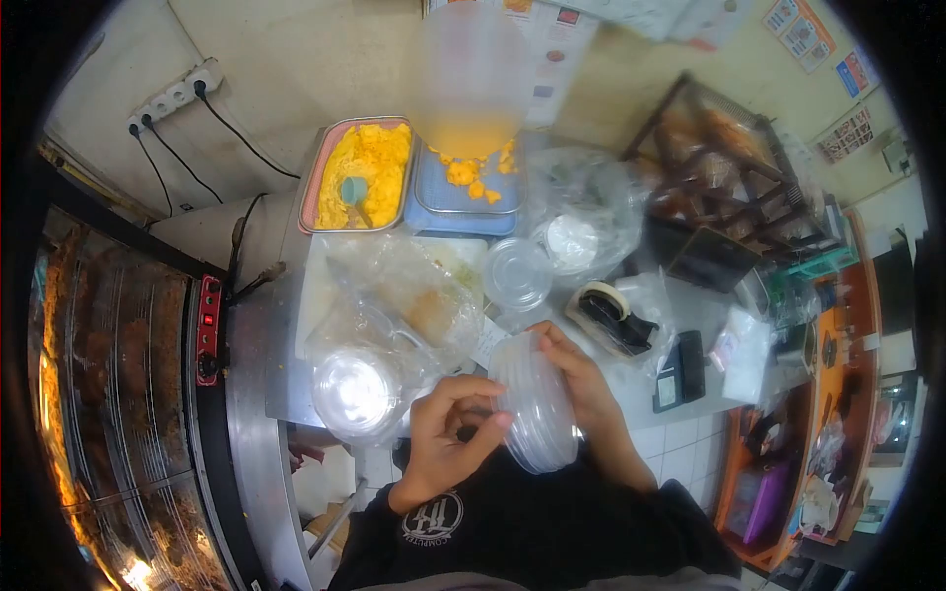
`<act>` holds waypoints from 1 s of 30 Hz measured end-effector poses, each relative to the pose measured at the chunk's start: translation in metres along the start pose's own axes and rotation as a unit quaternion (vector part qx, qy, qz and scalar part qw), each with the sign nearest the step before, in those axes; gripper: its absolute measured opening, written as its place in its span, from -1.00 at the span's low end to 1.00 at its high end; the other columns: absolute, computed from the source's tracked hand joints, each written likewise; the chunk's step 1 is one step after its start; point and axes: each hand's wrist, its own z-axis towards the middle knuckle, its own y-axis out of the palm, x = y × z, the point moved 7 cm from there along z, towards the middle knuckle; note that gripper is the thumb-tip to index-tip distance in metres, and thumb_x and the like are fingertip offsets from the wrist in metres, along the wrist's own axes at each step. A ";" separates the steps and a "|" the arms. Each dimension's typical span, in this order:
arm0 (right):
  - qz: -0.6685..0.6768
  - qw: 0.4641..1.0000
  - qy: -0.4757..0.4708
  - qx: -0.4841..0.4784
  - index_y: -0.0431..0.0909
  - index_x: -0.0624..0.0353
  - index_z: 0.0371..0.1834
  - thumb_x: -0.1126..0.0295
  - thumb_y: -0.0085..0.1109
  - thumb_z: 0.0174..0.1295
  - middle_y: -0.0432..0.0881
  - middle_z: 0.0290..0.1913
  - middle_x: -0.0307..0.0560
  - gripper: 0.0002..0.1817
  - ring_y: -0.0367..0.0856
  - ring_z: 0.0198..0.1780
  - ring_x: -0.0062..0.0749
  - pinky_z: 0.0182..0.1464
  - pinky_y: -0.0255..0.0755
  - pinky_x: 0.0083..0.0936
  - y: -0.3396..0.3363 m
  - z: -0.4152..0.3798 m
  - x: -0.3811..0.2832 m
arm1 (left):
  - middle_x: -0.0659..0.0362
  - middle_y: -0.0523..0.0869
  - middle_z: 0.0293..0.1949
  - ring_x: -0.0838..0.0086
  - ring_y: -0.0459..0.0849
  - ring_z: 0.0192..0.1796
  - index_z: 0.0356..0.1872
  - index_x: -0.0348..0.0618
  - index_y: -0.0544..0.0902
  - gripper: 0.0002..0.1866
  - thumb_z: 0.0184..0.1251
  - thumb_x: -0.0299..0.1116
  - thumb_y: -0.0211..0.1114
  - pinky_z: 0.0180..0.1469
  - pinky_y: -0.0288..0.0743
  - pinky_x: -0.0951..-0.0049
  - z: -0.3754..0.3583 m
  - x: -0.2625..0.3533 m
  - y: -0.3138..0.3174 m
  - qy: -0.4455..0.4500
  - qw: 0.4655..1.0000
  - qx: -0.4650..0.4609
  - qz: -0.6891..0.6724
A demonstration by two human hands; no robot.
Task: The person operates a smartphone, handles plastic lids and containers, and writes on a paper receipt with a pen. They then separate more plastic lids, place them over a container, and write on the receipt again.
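A stack of clear round plastic lids point(535, 409) is held on edge in front of my chest. My right hand point(581, 379) wraps round its right side, with fingers over the top rim. At the left rim, my left hand point(455, 424) pinches the edges of the lids between thumb and fingers. Just beyond the stack, a clear round lid or tub point(516, 274) lies on the counter. To the left, a plastic bag point(394, 305) covers part of a white board, and more clear round lids point(357, 392) sit at the bag's near end.
Behind stand a pink-rimmed tray point(309, 187) of yellow food with a scoop, and a blue tray point(434, 197) with yellow pieces under a tall translucent container point(473, 79). Tape point(606, 295), a calculator-like black device point(680, 369) and a brown rack point(729, 158) are right; a heated cabinet point(118, 394) is left.
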 end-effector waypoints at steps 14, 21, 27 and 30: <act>0.171 0.963 0.185 0.095 0.38 0.33 0.05 0.28 -0.04 0.30 0.57 -0.10 0.04 -0.63 0.62 -0.17 -0.37 -0.11 0.56 -0.46 -0.039 -0.014 0.037 | 0.31 0.46 -0.46 0.76 0.39 -0.46 -0.21 -0.15 0.37 -0.90 0.36 -0.37 0.03 -0.54 0.26 0.76 0.032 -0.055 -0.033 -0.054 0.992 0.106 -0.031; -0.035 0.973 -0.003 0.226 0.28 0.20 -0.01 0.30 -0.02 0.30 0.53 -0.17 -0.06 -0.71 0.57 -0.22 -0.44 -0.21 0.52 -0.53 -0.032 -0.031 -0.002 | 0.35 0.46 -0.49 0.79 0.30 -0.54 -0.20 -0.11 0.43 -0.91 0.38 -0.41 -0.03 -0.56 0.14 0.76 0.039 -0.074 -0.038 -0.013 0.995 0.088 0.032; -0.108 0.955 -0.079 0.266 0.19 0.16 -0.05 0.31 0.00 0.29 0.45 -0.14 -0.05 -0.71 0.50 -0.18 -0.44 -0.21 0.47 -0.49 -0.036 -0.034 -0.014 | 0.34 0.50 -0.41 0.79 0.34 -0.52 -0.12 -0.10 0.47 -0.82 0.41 -0.36 -0.09 -0.48 0.18 0.78 0.038 -0.092 -0.026 -0.137 0.987 0.067 -0.043; -0.054 0.959 -0.061 0.273 0.18 0.13 -0.04 0.32 0.00 0.28 0.41 -0.16 -0.07 -0.71 0.47 -0.17 -0.42 -0.18 0.46 -0.46 -0.055 -0.029 0.001 | 0.25 0.54 -0.26 0.70 0.50 -0.32 -0.02 -0.15 0.45 -0.72 0.40 -0.24 -0.08 -0.28 0.33 0.74 0.039 -0.090 -0.019 -0.151 0.983 0.067 -0.073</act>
